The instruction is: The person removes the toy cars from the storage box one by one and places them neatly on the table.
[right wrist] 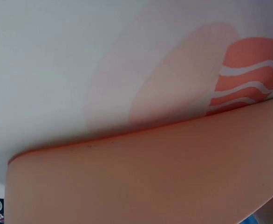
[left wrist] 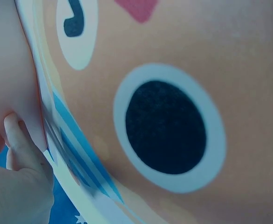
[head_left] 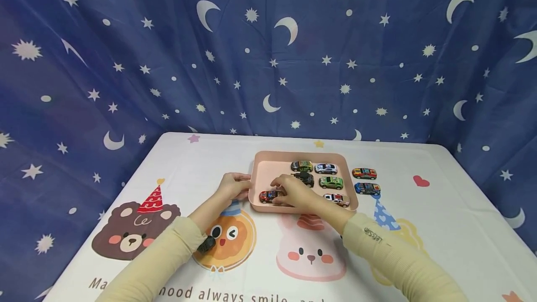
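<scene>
My right hand (head_left: pixel 295 193) reaches over the pink tray (head_left: pixel 268 155) and grips a red toy car (head_left: pixel 265 196) in its front left corner, thumb and fingers about the car's right end. Beside the tray's left wall, my left hand (head_left: pixel 232 185) holds the rim; the left wrist view shows a finger (left wrist: pixel 15 133) against the wall. Also in the tray are a black car (head_left: pixel 308 181), partly behind the right hand, a yellow-green car (head_left: pixel 301 166), a white-and-blue car (head_left: pixel 326 168), a green car (head_left: pixel 331 182) and a white-and-red car (head_left: pixel 337 199).
Just right of the tray, a red-and-yellow toy car (head_left: pixel 364 173) and a blue toy car (head_left: pixel 367 188) stand on the table. A white cloth (head_left: pixel 419 227) with cartoon animals covers it. Behind hangs a blue curtain (head_left: pixel 235 69) with moons and stars.
</scene>
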A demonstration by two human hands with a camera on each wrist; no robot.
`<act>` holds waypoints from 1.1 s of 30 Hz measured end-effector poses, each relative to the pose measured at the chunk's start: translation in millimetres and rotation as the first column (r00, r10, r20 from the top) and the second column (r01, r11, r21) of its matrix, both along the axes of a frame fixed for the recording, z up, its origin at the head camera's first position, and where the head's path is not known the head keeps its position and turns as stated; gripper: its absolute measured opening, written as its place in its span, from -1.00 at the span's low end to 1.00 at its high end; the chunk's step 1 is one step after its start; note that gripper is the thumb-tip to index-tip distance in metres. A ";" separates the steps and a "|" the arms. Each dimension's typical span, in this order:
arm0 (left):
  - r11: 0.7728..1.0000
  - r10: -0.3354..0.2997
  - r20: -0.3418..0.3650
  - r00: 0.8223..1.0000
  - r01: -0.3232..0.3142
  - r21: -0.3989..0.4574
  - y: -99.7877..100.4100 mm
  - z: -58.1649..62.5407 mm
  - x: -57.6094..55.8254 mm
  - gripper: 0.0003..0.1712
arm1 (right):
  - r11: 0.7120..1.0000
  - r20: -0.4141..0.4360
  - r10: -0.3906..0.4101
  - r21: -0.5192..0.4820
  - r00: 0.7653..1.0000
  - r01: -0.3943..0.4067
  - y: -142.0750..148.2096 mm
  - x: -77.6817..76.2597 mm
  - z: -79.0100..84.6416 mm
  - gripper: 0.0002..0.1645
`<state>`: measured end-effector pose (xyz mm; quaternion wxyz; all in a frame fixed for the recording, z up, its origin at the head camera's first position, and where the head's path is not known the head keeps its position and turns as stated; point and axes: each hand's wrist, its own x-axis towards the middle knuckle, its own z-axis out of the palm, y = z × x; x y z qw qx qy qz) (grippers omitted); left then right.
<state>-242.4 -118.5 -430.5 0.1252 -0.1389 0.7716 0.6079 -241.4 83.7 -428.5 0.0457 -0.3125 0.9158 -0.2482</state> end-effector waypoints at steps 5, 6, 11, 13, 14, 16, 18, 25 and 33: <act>0.999 0.008 0.003 1.000 -0.009 0.034 -0.4 -0.8 2.0 -0.63 | 0.999 -0.059 0.031 0.030 0.998 -0.029 -0.2 -0.2 -2.4 -0.50; 0.999 0.009 0.001 1.000 -0.009 0.036 -0.2 -1.1 2.0 -0.63 | 0.999 -0.064 0.032 0.032 0.997 -0.030 0.1 -0.5 -2.7 -0.50; 1.000 0.003 -0.011 1.000 -0.002 0.031 0.6 -2.5 0.0 -0.63 | 0.999 -0.041 0.019 0.029 0.999 -0.018 1.0 -3.2 -3.6 -0.51; 1.000 0.000 -0.012 1.000 0.000 0.027 0.8 -2.7 -0.8 -0.62 | 0.999 -0.040 0.018 0.035 0.999 -0.017 0.9 -4.2 -4.0 -0.52; 1.000 -0.001 -0.012 1.000 0.002 0.025 0.9 -2.5 -1.0 -0.62 | 0.999 -0.041 0.021 0.038 0.999 -0.019 0.9 -4.5 -4.3 -0.52; 1.000 -0.001 -0.011 1.000 0.001 0.022 0.8 -2.2 -1.0 -0.62 | 0.999 -0.046 0.030 0.039 0.998 -0.029 0.9 -4.7 -4.8 -0.54; 1.000 -0.002 -0.011 1.000 0.002 0.019 0.5 -1.9 -1.0 -0.62 | 0.998 -0.058 0.045 0.044 0.997 -0.043 0.9 -4.4 -5.0 -0.57; 1.000 -0.001 -0.011 1.000 0.001 0.021 0.9 -1.1 -1.0 -0.63 | 0.998 -0.084 0.046 0.052 0.995 -0.041 -0.7 -1.3 -5.5 -0.67; 1.000 0.006 -0.007 1.000 -0.006 0.010 0.9 -1.4 -0.3 -0.62 | 0.998 -0.074 0.023 0.056 0.997 -0.019 -3.6 0.5 -5.5 -0.72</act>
